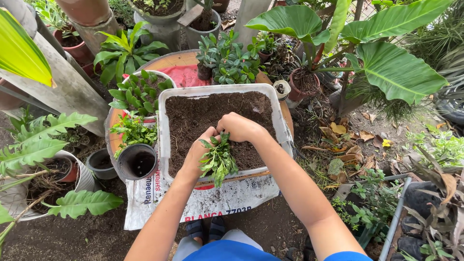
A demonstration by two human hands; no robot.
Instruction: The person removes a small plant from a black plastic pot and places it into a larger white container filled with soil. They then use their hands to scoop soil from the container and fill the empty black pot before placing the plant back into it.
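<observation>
From the head camera, both hands meet over a white rectangular tub (164,121) filled with dark soil (193,116). The left hand (198,154) and the right hand (240,127) are curled together around the base of a small leafy plant (218,159), fingers closed on its stem or root ball; the exact fingertip contact is hidden under the knuckles. The plant's green leaves hang down toward the person, just below the grip and over the tub's near edge. Soil lies directly beneath and beyond the grip.

Just to the left of the grip stands an empty black pot (137,163), touching or nearly touching the tub's side. Further left and beyond it are potted green plants (140,92). Under the tub, nearer the person than the grip, a white printed sack (232,198) lies spread out. Dry leaves (348,145) litter the ground well to the right.

To handle the plant well, I judge the hold should stay low at the roots, not on the leaves, with gentle, even pressure from both hands so that the stem does not snap and soil clings to the roots.
</observation>
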